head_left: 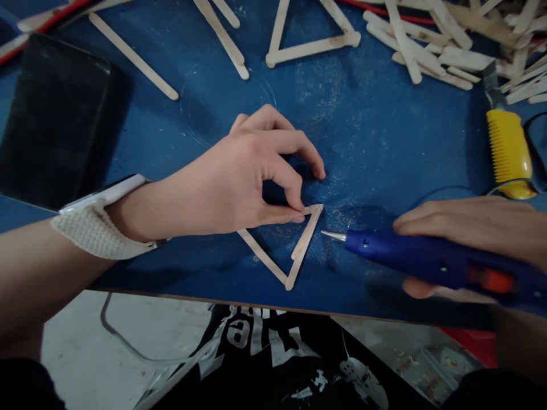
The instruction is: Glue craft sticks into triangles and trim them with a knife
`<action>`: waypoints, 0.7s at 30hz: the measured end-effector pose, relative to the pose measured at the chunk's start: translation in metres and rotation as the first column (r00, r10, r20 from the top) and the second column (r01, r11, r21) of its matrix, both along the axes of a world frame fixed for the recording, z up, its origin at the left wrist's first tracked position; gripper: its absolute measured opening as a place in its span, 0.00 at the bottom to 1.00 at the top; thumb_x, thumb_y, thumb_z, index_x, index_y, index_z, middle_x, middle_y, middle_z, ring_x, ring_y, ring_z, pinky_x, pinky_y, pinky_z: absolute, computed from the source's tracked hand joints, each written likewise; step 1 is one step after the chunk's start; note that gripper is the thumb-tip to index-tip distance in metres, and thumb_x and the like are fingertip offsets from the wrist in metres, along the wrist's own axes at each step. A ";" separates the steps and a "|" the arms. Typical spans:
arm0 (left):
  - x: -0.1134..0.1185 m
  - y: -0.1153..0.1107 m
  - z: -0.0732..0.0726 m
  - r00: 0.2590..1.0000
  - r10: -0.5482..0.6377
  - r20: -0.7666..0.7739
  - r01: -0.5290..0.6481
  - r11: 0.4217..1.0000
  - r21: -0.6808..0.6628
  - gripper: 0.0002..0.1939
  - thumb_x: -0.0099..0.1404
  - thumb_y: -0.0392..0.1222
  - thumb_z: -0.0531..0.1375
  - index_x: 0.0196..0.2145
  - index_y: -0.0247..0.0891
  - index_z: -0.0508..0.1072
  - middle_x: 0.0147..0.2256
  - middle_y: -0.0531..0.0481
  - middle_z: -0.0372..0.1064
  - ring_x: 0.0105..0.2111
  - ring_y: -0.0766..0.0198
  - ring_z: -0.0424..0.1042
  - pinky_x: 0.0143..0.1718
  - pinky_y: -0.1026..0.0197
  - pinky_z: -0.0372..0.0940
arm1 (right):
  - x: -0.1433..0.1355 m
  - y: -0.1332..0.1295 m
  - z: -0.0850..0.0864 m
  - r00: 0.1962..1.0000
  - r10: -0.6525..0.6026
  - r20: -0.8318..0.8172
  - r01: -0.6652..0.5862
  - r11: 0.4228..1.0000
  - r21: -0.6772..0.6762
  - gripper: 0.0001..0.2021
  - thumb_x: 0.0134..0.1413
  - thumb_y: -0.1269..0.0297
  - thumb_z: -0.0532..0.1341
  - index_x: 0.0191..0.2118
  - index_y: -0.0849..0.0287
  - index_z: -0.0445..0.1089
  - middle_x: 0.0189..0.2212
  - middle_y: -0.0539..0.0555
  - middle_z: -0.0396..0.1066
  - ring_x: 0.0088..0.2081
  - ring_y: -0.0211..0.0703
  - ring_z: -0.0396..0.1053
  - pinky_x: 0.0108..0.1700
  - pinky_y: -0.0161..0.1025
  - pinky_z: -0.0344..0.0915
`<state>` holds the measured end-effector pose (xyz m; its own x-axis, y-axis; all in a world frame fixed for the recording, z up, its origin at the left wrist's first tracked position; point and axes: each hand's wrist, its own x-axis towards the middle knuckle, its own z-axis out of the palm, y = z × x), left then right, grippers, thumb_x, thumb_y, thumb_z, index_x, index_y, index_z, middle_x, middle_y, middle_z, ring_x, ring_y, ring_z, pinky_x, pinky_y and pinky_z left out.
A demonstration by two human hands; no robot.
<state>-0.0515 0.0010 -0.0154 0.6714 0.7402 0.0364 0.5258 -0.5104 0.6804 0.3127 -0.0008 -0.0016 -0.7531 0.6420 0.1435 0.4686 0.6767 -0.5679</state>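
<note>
My left hand [252,176] is over the middle of the blue table, thumb and index finger pinching a popsicle stick [313,209] at the upper corner of a small triangle. Two sides of that triangle show: a right side of overlapping sticks [305,242] and a lower left stick [262,256]; my hand covers much of the rest. On the right, my right hand [461,228] is wrapped round a blue glue gun [410,250]. Its metal nozzle points left, a short gap away from the triangle's right side.
Another popsicle-stick triangle [314,50] and loose sticks [134,57] lie farther back. A stick pile [431,45] fills the back right. A yellow ribbed-handled tool [510,151] lies at right; a dark flat device [51,119] at left. The table's front edge [256,302] runs close below the triangle.
</note>
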 end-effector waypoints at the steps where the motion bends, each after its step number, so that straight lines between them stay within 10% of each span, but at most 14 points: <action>1: 0.000 0.000 0.002 1.000 0.004 -0.007 -0.004 1.000 -0.018 0.07 0.78 0.46 0.75 0.38 0.51 0.92 0.64 0.51 0.81 0.67 0.43 0.68 0.72 0.27 0.62 | 0.001 0.004 -0.001 0.999 0.008 -0.042 -0.008 1.000 0.003 0.25 0.73 0.27 0.66 0.43 0.44 0.80 0.33 0.49 0.84 0.28 0.49 0.82 0.31 0.49 0.78; 8: -0.003 0.002 0.001 0.999 -0.033 -0.019 0.031 0.997 -0.075 0.07 0.83 0.46 0.71 0.46 0.49 0.91 0.67 0.47 0.79 0.68 0.43 0.65 0.71 0.28 0.58 | 0.005 0.020 -0.001 0.997 0.002 -0.075 0.000 0.999 0.036 0.18 0.66 0.42 0.79 0.46 0.48 0.82 0.37 0.52 0.86 0.32 0.49 0.86 0.33 0.46 0.77; 21: -0.013 0.019 0.004 0.981 -0.191 -0.022 0.191 0.982 0.001 0.14 0.88 0.46 0.63 0.47 0.47 0.90 0.67 0.48 0.77 0.69 0.48 0.70 0.71 0.37 0.64 | 0.000 0.022 -0.010 0.991 0.114 -0.064 -0.117 0.992 -0.052 0.19 0.70 0.35 0.74 0.47 0.46 0.82 0.36 0.51 0.85 0.32 0.49 0.85 0.35 0.46 0.79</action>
